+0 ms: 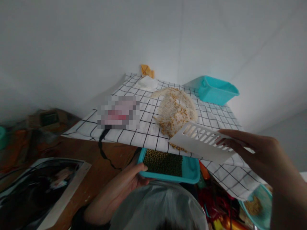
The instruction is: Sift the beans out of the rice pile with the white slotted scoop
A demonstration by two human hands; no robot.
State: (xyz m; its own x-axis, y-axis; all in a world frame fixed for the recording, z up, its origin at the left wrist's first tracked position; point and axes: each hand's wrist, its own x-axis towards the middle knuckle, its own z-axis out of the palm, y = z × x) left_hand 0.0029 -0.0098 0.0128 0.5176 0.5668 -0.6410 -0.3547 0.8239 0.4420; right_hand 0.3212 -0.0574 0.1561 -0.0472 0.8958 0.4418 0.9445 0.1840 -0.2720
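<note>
My right hand (pixel 259 153) grips one end of a white slotted plastic panel (pixel 200 142), whose far edge rests against a pile of rice mixed with yellow beans (pixel 174 110) on the checked cloth (pixel 134 134). My left hand (pixel 124 182) holds the near left rim of a teal tray (pixel 192 169) at the table's front edge, just under the cloth. Green and yellow beans (pixel 163 162) fill the tray. A few beans lie at the cloth's edge beside the panel.
A second teal tub (pixel 217 90) stands at the back right of the cloth. White tissue (pixel 146 83) and an orange scrap (pixel 147 70) lie at the back. A blurred pink patch (pixel 118 112) is on the left. Clutter, a black cable (pixel 105 153) and a bowl (pixel 260 206) sit below.
</note>
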